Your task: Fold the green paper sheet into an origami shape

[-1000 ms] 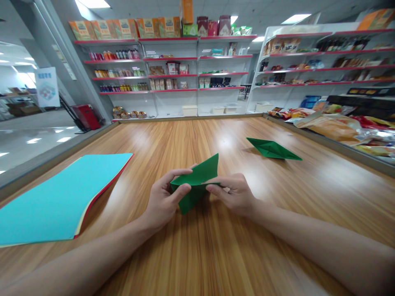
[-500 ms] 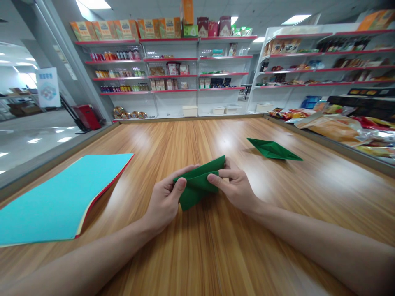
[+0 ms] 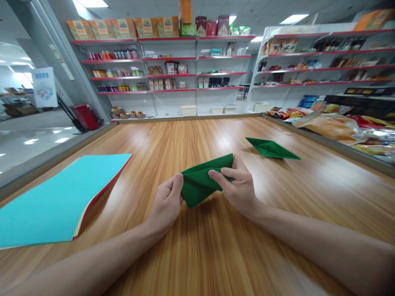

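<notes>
A piece of folded green paper (image 3: 199, 183) lies low over the wooden table (image 3: 197, 246), held between both hands. My left hand (image 3: 166, 203) pinches its left corner, fingers closed. My right hand (image 3: 239, 185) grips its right side, thumb on top and fingers curled behind the upper flap. Farther back on the right, a finished green paper boat (image 3: 271, 149) rests on the table by itself.
A stack of coloured paper sheets (image 3: 58, 199), cyan on top, lies at the left of the table. Snack bags (image 3: 336, 125) are piled along the right edge. Shop shelves (image 3: 197, 74) with goods stand beyond the far end.
The raised upper flap of the green paper has been pressed down flat. My right hand has moved up over the paper's right side, and my left hand has closed on the left corner.
</notes>
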A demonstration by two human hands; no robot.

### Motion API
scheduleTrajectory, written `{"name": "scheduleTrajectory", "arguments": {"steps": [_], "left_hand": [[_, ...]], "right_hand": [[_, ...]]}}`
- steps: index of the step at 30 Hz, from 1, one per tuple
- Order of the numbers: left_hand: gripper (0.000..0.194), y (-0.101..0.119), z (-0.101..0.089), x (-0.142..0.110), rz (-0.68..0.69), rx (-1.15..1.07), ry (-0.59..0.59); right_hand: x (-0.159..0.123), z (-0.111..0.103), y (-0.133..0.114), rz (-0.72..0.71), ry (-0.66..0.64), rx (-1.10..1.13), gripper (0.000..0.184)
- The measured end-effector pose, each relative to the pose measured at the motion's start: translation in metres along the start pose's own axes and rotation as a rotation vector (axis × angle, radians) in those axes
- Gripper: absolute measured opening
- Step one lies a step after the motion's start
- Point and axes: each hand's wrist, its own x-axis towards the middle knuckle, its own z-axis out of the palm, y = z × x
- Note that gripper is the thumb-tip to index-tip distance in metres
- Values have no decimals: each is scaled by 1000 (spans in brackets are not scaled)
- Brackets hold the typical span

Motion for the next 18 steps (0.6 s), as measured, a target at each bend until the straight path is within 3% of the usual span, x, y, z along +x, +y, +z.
{"name": "scheduleTrajectory", "arguments": {"steps": [5,11,18], "left_hand": [[43,-2,-6,-1,92,216,67],[35,11,-5,-3,260,463,23],[32,15,-3,-6,252,474,33]], "right_hand": [[1,1,0,-17,-11,-21,43],[0,1,1,23,-82,4,37],[1,1,0,36,-78,-16,45]]}}
